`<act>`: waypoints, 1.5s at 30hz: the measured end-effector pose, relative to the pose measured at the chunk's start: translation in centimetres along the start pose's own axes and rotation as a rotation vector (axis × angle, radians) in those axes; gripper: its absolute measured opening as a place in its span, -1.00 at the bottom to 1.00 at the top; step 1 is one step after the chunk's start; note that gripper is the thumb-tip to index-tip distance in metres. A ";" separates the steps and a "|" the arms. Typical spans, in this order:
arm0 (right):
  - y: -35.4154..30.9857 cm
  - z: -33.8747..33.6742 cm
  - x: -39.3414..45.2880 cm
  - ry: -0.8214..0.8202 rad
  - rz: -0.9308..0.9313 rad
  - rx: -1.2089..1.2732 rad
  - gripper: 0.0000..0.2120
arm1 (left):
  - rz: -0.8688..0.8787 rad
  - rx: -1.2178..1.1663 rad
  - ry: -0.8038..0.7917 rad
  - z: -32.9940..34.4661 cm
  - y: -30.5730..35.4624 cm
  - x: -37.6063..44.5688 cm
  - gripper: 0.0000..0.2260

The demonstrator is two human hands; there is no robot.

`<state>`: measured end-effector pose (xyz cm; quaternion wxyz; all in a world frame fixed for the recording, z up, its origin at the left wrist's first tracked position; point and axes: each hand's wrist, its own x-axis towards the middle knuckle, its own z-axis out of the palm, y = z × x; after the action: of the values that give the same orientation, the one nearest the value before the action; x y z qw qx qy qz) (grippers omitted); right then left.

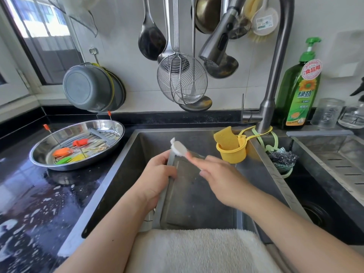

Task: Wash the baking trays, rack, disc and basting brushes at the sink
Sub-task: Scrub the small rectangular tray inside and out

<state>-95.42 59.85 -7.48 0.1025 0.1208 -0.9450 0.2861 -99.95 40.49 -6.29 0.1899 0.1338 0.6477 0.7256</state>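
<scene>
A white towel (197,251) lies over the near edge of the sink (122,170), and both bare forearms reach across it into the basin. There a rectangular grey baking tray (189,194) stands tilted, its near end low by the towel and its far end raised. The left hand (157,178) has its grip closed round the tray's left rim, thumb on the inside and fingers wrapped behind. The right hand (218,176) has its grip closed round the handle of a white scrubbing brush (178,147), whose blurred head touches the tray's far left corner. Beyond, on the divider at the sink's far right corner, a yellow holder (232,152) carries a yellow sponge (225,137), with a steel scourer (282,157) hanging just beside it in the second basin. On the wet black surface (29,194) left of the sink sits a round steel pan (116,138) holding a wire rack (102,135) and basting brushes (63,152) with orange, red and green handles. At the far edge stand the tap (273,75) and a green detergent bottle (297,91); ladles and a wire skimmer (182,79) hang on the wall
</scene>
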 end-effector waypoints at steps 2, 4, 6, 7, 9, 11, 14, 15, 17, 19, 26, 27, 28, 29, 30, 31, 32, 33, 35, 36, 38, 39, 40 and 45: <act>0.1 -0.1 0.0 -0.023 -0.017 0.018 -0.37 | 0.001 -0.004 -0.024 0.1 0.0 0.0 -0.45; -0.6 0.4 -0.8 -0.117 -0.110 0.058 -0.36 | 0.005 -0.044 -0.022 -0.1 0.0 -0.1 -0.43; -0.6 0.3 -0.7 -0.096 -0.107 0.037 -0.37 | 0.010 -0.046 -0.015 -0.1 -0.1 -0.1 -0.43; -0.2 0.1 -0.3 -0.037 -0.065 0.018 -0.37 | 0.011 -0.026 -0.018 -0.1 0.0 0.0 -0.45; 0.3 -0.1 0.3 0.033 0.001 0.014 -0.37 | 0.015 0.022 -0.028 0.0 0.0 0.1 -0.49; 0.0 0.0 0.1 -0.039 -0.043 0.047 -0.37 | 0.025 0.011 -0.009 -0.3 -0.1 0.2 -0.45; -0.8 0.4 -0.6 -0.111 -0.103 0.058 -0.37 | 0.053 -0.037 0.013 -0.5 -0.2 0.3 -0.40; -0.4 0.2 -0.2 -0.063 -0.074 0.026 -0.36 | 0.052 -0.042 0.006 -0.5 -0.2 0.3 -0.41; 0.1 -0.1 0.4 0.024 0.010 0.002 -0.35 | 0.054 -0.025 -0.035 -0.2 -0.2 0.3 -0.43; -0.1 -0.2 0.2 -0.026 -0.016 0.045 -0.36 | 0.068 -0.031 -0.045 -0.1 -0.2 0.3 -0.42; -0.9 -0.1 0.3 -0.040 -0.029 0.036 -0.40 | 0.015 -0.451 -0.078 -0.6 0.6 0.2 -0.48; -1.2 0.0 0.2 -0.102 -0.053 0.054 -0.41 | 0.020 -0.457 -0.024 -0.7 0.6 0.2 -0.49; -1.4 0.1 -0.1 -0.179 -0.073 0.074 -0.42 | 0.018 -0.453 0.035 -0.9 0.7 0.2 -0.49; -1.8 0.1 -0.5 -0.245 -0.084 0.090 -0.43 | 0.009 -0.452 0.084 -1.0 0.8 0.2 -0.47; -2.0 0.0 -0.7 -0.273 -0.090 0.090 -0.43 | -0.001 -0.455 0.116 -1.1 0.9 0.1 -0.44; -2.0 0.0 -0.6 -0.259 -0.084 0.071 -0.43 | -0.010 -0.454 0.142 -1.1 1.0 0.1 -0.41; -1.8 0.0 -0.2 -0.211 -0.072 0.038 -0.42 | -0.025 -0.450 0.161 -1.1 1.0 0.2 -0.38; -1.6 0.1 0.1 -0.158 -0.056 0.011 -0.41 | -0.042 -0.442 0.172 -1.0 1.0 0.2 -0.36; -1.6 0.2 0.3 -0.134 -0.042 0.017 -0.40 | -0.063 -0.428 0.191 -0.9 0.9 0.3 -0.32; -1.6 0.2 0.2 -0.182 -0.049 0.043 -0.41 | -0.064 -0.434 0.207 -0.9 0.9 0.3 -0.31; -1.8 0.1 -0.5 -0.329 -0.069 0.096 -0.42 | -0.053 -0.444 0.239 -1.1 0.7 0.4 -0.30; -2.0 0.0 -0.8 -0.377 -0.075 0.105 -0.42 | -0.047 -0.441 0.246 -1.2 0.6 0.5 -0.31; -2.1 0.0 -0.8 -0.376 -0.073 0.102 -0.42 | -0.045 -0.441 0.252 -1.3 0.6 0.5 -0.32; -1.6 0.6 0.1 -0.220 -0.021 0.049 -0.43 | -0.084 -0.370 0.205 -1.1 0.7 0.4 -0.48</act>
<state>-95.10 58.19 -7.09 -0.0020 0.1639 -0.9419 0.2930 -100.82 39.64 -5.71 0.1746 -0.0049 0.5244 0.8334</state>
